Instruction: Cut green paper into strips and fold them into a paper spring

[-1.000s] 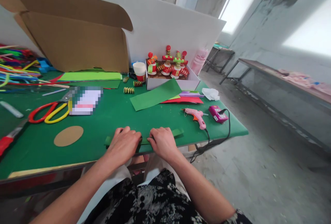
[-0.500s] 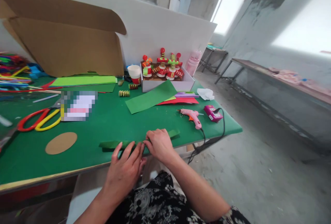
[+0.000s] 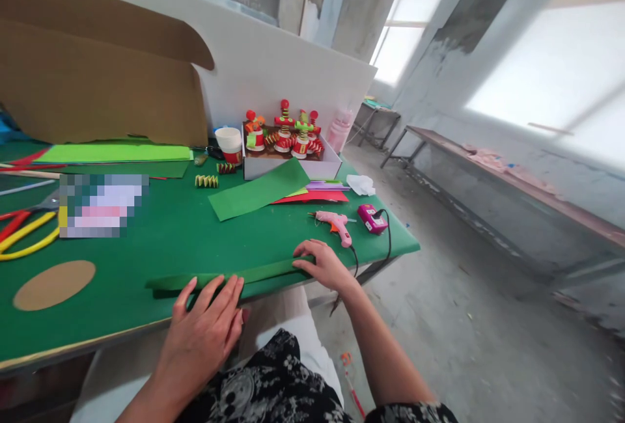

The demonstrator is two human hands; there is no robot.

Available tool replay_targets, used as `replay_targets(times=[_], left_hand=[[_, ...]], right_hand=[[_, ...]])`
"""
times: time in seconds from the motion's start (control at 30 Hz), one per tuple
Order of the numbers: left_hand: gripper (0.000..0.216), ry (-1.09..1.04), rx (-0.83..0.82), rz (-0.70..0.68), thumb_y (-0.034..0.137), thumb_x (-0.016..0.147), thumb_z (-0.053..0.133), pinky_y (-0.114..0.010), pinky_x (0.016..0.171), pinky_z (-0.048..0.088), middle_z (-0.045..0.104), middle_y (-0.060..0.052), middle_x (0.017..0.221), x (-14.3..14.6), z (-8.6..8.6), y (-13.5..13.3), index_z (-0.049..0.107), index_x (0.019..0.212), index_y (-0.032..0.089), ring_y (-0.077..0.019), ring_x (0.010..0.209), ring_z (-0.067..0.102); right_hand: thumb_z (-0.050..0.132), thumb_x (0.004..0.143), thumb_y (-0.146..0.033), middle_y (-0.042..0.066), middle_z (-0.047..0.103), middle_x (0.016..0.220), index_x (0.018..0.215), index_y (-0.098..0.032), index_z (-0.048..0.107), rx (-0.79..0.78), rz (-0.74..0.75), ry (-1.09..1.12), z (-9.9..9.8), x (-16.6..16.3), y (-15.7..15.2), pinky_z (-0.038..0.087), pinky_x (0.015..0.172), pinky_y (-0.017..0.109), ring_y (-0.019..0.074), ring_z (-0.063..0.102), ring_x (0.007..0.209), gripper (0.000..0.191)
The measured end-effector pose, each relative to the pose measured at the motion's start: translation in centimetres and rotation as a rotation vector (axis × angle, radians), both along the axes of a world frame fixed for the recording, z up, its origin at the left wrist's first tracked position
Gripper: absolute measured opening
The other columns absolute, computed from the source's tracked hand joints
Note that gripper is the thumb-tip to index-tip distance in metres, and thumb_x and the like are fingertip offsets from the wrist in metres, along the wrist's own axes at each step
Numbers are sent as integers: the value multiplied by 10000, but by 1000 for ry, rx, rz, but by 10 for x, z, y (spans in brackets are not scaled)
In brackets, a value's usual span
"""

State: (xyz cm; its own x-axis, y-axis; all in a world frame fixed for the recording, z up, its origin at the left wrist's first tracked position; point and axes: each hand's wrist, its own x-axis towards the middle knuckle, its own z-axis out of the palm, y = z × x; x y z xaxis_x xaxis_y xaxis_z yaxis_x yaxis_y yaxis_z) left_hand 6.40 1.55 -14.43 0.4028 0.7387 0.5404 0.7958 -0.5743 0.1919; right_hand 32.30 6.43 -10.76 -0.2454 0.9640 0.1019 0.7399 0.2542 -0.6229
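Observation:
A long, narrow strip of folded green paper (image 3: 266,272) lies along the front edge of the table. My left hand (image 3: 205,319) rests on its left half, fingers stretched out and pressing it down. At the strip's right end, my right hand (image 3: 326,268) holds the paper between thumb and fingers. Beyond the hands lie a sheet of green paper (image 3: 261,192) and, under its right side, red paper (image 3: 327,196). A pink glue gun (image 3: 334,224) is on the table to the right, above my right hand.
Scissors (image 3: 32,237) and a brown cardboard oval (image 3: 55,285) lie at the left. Behind stand a paper cup (image 3: 229,144) and a white box (image 3: 293,168) holding several small paper figures. A purple power socket (image 3: 372,219) with a black cord sits near the right edge.
My right hand has moved right, away from my left hand, to the strip's end. More of the strip shows between the hands. The view has turned to the right.

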Motion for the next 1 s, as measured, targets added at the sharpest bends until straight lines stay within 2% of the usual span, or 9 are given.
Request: replay_targets(times=[0.23,0.5,0.63,0.7,0.77,0.87,0.93,1.0], left_hand=[[418,71,29,5,247,966,357,-545,1136,243,703,-124,1226,2,-1,-1,663,1220,118,-283,1115,607],[407,240,159,-50,199,955,381,-523,1102,291,719,-204,1105,7,5,4,669,1174,14,-279,997,642],[415,330,199,-83,233,961,390,-517,1049,340,723,-180,1055,6,10,8,644,1251,81,-277,959,634],[405,344,213,-82,240,959,400,-516,1034,349,724,-167,1033,6,10,10,653,1247,110,-270,932,630],[395,343,220,-76,240,955,406,-513,1028,350,724,-159,1017,5,10,11,668,1226,120,-263,911,626],[385,321,222,-83,241,951,412,-508,1026,347,723,-151,1014,5,7,12,677,1209,135,-258,909,622],[377,295,198,-69,235,947,421,-511,1039,338,719,-147,1026,5,6,11,672,1215,147,-257,922,619],[361,292,146,-70,210,931,435,-519,1055,326,715,-133,1040,3,6,10,680,1195,174,-257,937,616]], right_hand=[[625,850,-108,-9,646,795,889,-205,609,72,-68,-23,-8,1,-3,423,857,318,174,614,815,106],[581,904,-163,27,673,806,1014,-184,584,116,-175,-263,-13,-10,-9,405,847,323,201,623,796,112],[566,930,-193,27,700,816,1006,-197,588,151,-205,-373,-15,-14,-10,394,828,320,201,638,793,79],[577,935,-220,32,710,806,997,-194,603,158,-267,-405,-16,-13,-10,406,804,327,211,649,789,72],[574,944,-251,51,718,810,997,-183,623,201,-390,-417,-14,-10,-13,425,790,347,227,657,795,98],[480,986,-250,96,737,948,1079,-176,642,400,-536,-375,-8,-15,-26,440,888,412,243,658,902,200],[413,1005,-237,100,717,1133,1219,-195,607,522,-415,-329,-5,-31,-40,364,1060,468,239,621,1079,292],[435,999,-304,78,625,1343,1351,-220,528,531,-128,-315,-4,-56,-54,226,1181,510,248,473,1324,374]])
